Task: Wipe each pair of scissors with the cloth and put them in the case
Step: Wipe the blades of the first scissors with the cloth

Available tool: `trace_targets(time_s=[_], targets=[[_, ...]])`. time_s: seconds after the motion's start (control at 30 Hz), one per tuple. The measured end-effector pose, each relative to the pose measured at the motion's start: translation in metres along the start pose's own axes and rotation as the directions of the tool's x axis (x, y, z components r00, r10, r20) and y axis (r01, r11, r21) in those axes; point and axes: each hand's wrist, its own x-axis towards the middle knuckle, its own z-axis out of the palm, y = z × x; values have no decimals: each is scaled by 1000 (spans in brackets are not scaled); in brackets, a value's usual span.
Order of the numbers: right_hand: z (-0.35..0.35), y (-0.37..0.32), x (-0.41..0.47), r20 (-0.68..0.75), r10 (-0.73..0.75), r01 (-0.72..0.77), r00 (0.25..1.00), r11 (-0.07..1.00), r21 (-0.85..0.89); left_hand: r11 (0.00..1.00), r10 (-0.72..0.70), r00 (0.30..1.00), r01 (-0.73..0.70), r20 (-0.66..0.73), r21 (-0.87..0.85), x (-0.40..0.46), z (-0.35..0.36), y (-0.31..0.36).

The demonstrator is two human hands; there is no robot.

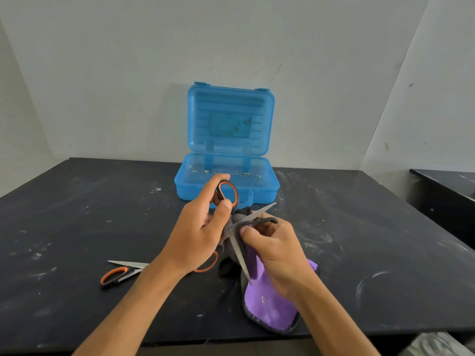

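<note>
My left hand (pixel 198 227) grips the orange-and-black handles of a pair of scissors (pixel 240 250), whose blades are spread apart. My right hand (pixel 272 250) pinches the purple and grey cloth (pixel 270 309) against the blades near the pivot. The rest of the cloth hangs down onto the table. A second pair of scissors (pixel 120 272) with the same handles lies flat on the table to the left, partly hidden by my left forearm. The blue plastic case (pixel 226 187) stands open behind my hands, its lid upright against the wall.
The black table (pixel 77 214) is scuffed with white marks. A pale wall rises right behind the case. Another dark surface (pixel 447 191) stands at the far right. The table's front edge runs just below the cloth.
</note>
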Motion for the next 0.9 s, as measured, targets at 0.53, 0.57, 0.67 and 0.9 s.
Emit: trace_targets(time_s=[0.53, 0.57, 0.67, 0.9], targets=[[0, 4, 4, -136, 27, -27, 990, 1000, 5, 1000, 23, 1000, -23, -13, -20, 0, 3, 0], [0, 4, 3, -116, 36, -31, 993, 998, 48, 1000, 25, 1000, -26, -18, -18, 0, 4, 0], [-1, 2, -2, -37, 25, -20, 999, 994, 111, 999, 38, 999, -38, -16, -16, -1, 3, 1], [4, 7, 2, -229, 50, -36, 972, 997, 62, 999, 53, 998, -52, -32, 3, -5, 4, 1]])
